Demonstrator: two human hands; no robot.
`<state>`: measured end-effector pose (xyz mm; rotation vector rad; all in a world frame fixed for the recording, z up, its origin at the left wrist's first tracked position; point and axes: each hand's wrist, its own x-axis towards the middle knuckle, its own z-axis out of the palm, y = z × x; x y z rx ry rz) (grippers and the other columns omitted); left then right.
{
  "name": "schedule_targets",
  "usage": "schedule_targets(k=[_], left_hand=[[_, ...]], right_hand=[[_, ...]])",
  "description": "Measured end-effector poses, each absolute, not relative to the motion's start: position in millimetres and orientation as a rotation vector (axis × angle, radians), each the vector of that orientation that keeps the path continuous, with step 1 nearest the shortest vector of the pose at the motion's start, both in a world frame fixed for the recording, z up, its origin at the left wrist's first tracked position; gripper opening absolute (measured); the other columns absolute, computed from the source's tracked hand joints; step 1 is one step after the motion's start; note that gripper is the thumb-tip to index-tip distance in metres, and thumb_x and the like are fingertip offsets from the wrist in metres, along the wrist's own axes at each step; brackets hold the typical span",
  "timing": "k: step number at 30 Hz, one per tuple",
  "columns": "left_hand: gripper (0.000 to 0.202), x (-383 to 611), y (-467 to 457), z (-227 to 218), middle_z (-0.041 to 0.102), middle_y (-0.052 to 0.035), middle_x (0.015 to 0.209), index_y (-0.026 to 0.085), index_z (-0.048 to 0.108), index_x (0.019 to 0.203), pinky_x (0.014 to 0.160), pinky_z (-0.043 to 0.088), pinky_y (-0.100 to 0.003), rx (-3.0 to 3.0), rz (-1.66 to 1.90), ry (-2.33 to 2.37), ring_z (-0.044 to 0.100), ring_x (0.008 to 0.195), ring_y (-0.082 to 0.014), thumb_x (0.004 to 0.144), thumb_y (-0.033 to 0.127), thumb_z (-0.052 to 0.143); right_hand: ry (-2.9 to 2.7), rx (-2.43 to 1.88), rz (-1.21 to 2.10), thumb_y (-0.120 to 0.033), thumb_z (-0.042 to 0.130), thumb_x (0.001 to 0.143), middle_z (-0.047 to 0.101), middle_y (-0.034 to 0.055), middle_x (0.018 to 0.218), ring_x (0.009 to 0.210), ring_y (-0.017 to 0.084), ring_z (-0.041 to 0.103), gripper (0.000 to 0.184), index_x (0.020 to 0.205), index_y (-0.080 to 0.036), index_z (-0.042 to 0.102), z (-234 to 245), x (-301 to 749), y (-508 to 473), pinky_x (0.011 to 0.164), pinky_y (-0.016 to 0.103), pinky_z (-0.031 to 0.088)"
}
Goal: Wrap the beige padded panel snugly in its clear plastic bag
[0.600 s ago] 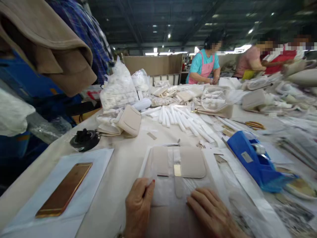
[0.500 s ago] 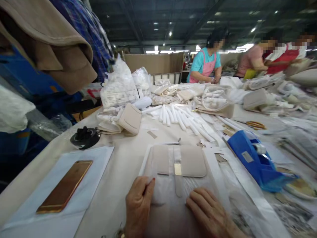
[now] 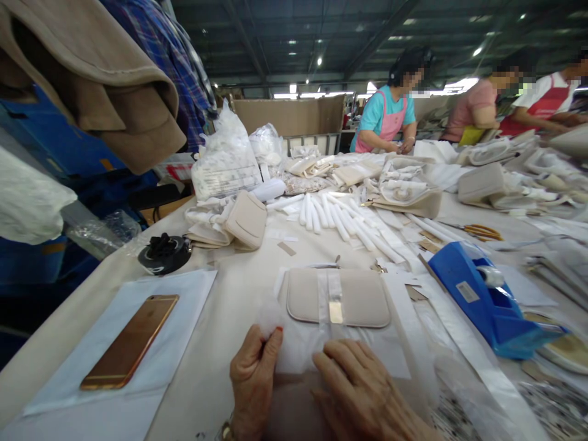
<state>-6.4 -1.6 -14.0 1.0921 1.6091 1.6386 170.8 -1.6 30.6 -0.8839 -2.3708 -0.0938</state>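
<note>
My left hand (image 3: 253, 380) pinches a corner of the white paper sheet (image 3: 294, 354) in a tight grip, my right hand (image 3: 362, 398) lies open and flat on it, and the beige purse (image 3: 358, 297) lies sideways just ahead.

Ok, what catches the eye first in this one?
A beige pouch lies at the centre of the table on white tissue; the left hand pinches the tissue's corner and the right hand lies flat on it. A gold phone lies to the left, a blue tape dispenser to the right.
</note>
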Motion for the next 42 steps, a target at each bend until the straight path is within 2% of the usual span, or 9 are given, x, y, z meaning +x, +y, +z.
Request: schedule_targets(k=[5,9,12,19,24,28,32,36,42], left_hand=[[0.036,-10,5,-13,0.060,0.0001,0.061,0.015,0.067,0.067,0.048,0.043,-0.019,0.705,1.757,1.513,0.049,0.055,-0.0107,0.057,0.048,0.076],[0.042,-9,6,-3,0.061,0.0002,0.054,0.015,0.069,0.056,0.043,0.043,-0.016,0.388,1.808,1.434,0.050,0.050,-0.0089,0.031,0.043,0.087],[0.044,-8,4,-1,0.061,0.0019,0.051,0.016,0.068,0.053,0.045,0.045,-0.013,0.252,1.822,1.355,0.051,0.049,-0.0076,0.023,0.041,0.089],[0.045,-9,0,-13,0.068,0.0006,0.062,0.017,0.069,0.059,0.057,0.053,-0.015,0.333,1.813,1.398,0.057,0.057,-0.0103,0.026,0.042,0.089],[0.033,-7,-6,-16,0.065,0.0010,0.064,0.018,0.070,0.069,0.056,0.052,-0.020,0.888,1.728,1.557,0.059,0.060,-0.0147,0.056,0.047,0.079],[0.028,-6,-6,-18,0.068,-0.0003,0.076,0.020,0.071,0.075,0.069,0.053,-0.024,0.996,1.733,1.610,0.063,0.076,-0.0201,0.063,0.044,0.074],[0.025,-7,-5,-22,0.069,-0.0007,0.078,0.021,0.071,0.077,0.075,0.054,-0.027,1.047,1.758,1.655,0.063,0.078,-0.0209,0.064,0.041,0.074],[0.024,-9,-5,-30,0.070,-0.0019,0.080,0.020,0.071,0.080,0.080,0.054,-0.028,1.090,1.767,1.676,0.064,0.082,-0.0218,0.067,0.041,0.072],[0.023,-7,-6,-33,0.070,-0.0015,0.083,0.020,0.071,0.080,0.084,0.050,-0.022,1.122,1.783,1.648,0.063,0.082,-0.0183,0.069,0.040,0.072]], right_hand=[[-2.293,-0.880,-0.261,-0.010,0.030,0.089,0.054,0.0038,0.071,0.063,0.019,0.043,0.028,0.080,-0.018,0.056,19,124,5,0.059,0.032,0.031],[-2.218,-0.861,-0.254,-0.010,0.022,0.093,0.049,0.0039,0.060,0.056,0.018,0.040,0.040,0.066,-0.017,0.052,11,103,10,0.052,0.030,0.026],[-2.130,-0.887,-0.223,-0.013,0.017,0.095,0.049,0.0051,0.060,0.057,0.018,0.042,0.047,0.064,-0.016,0.052,8,94,16,0.051,0.030,0.027],[-2.078,-0.871,-0.189,-0.011,0.019,0.094,0.050,0.0047,0.060,0.054,0.017,0.042,0.045,0.066,-0.014,0.054,4,85,20,0.048,0.029,0.031],[-2.138,-0.770,-0.136,-0.008,0.033,0.087,0.055,0.0044,0.062,0.056,0.016,0.045,0.029,0.074,-0.013,0.059,11,113,6,0.049,0.028,0.036],[-2.147,-0.826,-0.173,-0.006,0.039,0.083,0.067,0.0096,0.089,0.084,0.020,0.055,0.028,0.098,-0.010,0.062,23,143,2,0.074,0.031,0.044],[-2.233,-0.961,-0.197,-0.013,0.040,0.086,0.066,0.0092,0.113,0.111,0.022,0.049,0.032,0.111,-0.011,0.060,18,141,7,0.098,0.037,0.034],[-2.179,-1.019,-0.324,-0.020,0.040,0.089,0.065,0.0107,0.115,0.108,0.024,0.049,0.034,0.113,-0.009,0.060,-4,119,7,0.092,0.038,0.035],[-2.127,-1.061,-0.238,-0.018,0.042,0.085,0.066,0.0103,0.110,0.100,0.024,0.051,0.033,0.113,-0.010,0.059,-14,111,4,0.088,0.037,0.036]])
